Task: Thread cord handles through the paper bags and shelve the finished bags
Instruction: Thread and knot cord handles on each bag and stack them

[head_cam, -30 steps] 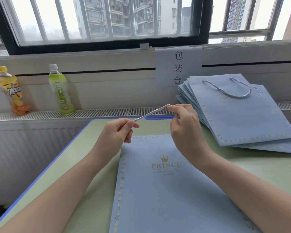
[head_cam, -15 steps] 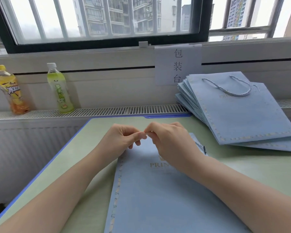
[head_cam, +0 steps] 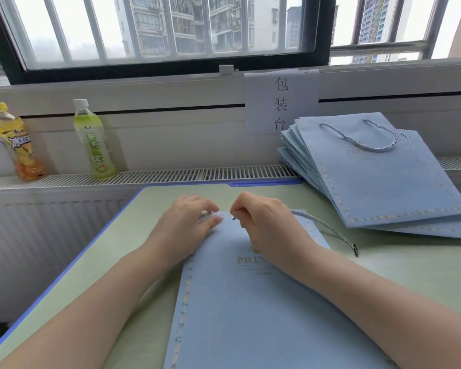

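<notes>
Desk [head_cam: 96, 262] of pale green with a blue edge runs out of frame at the bottom and both sides. Flat on it lies a light blue paper bag [head_cam: 250, 315], its lower end cut off by the frame and its gold lettering half covered by the right wrist. To the right, a fanned stack of finished bags [head_cam: 383, 187] leans on the radiator ledge, its far corner cropped; the top one carries a looped cord. Two drink bottles [head_cam: 93, 139] stand on the ledge at left, and a paper sign [head_cam: 281, 101] hangs below the window. The left hand [head_cam: 186, 225] rests on the bag's top edge with fingers lying fairly flat, pressing it down. The right hand [head_cam: 261, 222] has fingers curled, pinching the dark tip of the cord handle [head_cam: 328, 229] just above the bag's top edge; any hole there is too small to make out. The cord trails from behind that hand rightward across the bag's corner onto the desk, ending in a dark tip
</notes>
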### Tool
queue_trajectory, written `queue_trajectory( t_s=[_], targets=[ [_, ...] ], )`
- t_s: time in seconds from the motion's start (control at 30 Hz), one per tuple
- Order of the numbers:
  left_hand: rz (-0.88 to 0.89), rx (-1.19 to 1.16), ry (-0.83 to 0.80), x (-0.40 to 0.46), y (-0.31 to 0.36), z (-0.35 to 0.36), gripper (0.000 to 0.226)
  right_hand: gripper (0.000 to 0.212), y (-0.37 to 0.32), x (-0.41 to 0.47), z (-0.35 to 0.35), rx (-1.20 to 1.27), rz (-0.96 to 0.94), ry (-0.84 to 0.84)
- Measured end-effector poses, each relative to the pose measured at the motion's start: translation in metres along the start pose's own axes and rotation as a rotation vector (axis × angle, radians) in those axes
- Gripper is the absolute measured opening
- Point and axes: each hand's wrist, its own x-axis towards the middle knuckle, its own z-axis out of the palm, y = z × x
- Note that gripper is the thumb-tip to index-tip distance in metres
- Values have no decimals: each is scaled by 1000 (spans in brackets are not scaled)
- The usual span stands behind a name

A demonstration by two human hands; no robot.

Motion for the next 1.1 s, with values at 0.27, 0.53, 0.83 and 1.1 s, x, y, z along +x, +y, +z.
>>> queue_trajectory(
  t_s=[0.27, 0.53, 0.83, 1.1],
  targets=[
    [-138, -16, -41, 3, -5, 7, 29, 14, 5, -2, 1, 157, 141, -110],
    [-92, -109, 9, -1, 1, 3, 12, 13, 5, 10, -20, 412, 421, -244],
    [25, -203, -13, -4, 12, 5, 16, 10, 1, 1, -10, 88, 237, -221],
    [-21, -460, -65, -4, 19, -2, 16, 8, 2, 2, -7, 126, 183, -107]
  ],
)
